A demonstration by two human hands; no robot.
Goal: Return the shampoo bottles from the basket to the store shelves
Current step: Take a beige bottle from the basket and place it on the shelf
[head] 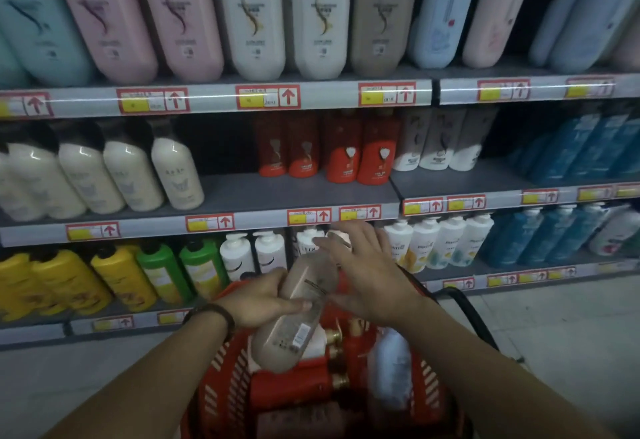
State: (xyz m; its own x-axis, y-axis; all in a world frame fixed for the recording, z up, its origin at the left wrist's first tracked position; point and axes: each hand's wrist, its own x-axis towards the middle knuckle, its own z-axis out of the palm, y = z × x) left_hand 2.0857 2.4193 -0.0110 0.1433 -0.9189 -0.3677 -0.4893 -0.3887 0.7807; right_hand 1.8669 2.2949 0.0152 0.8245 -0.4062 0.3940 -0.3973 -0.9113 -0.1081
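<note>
A tall beige-brown shampoo bottle [298, 314] hangs tilted above the red basket [225, 362], its cap end pointing up toward the shelves. My left hand [263, 300] grips its middle from the left. My right hand [363, 265] rests against its upper right side with the fingers spread near the cap. Inside the basket lie red bottles with gold caps [298, 386], a pale blue bottle [391, 366] and another brown one [304, 421].
Three shelves of bottles fill the view: large pastel bottles on top, cream, red and blue ones [356, 158] in the middle with a gap [225, 148] beside the red ones, yellow, green and white ones [436, 244] below. The basket's black handle [474, 317] curves at right. Grey floor lies below.
</note>
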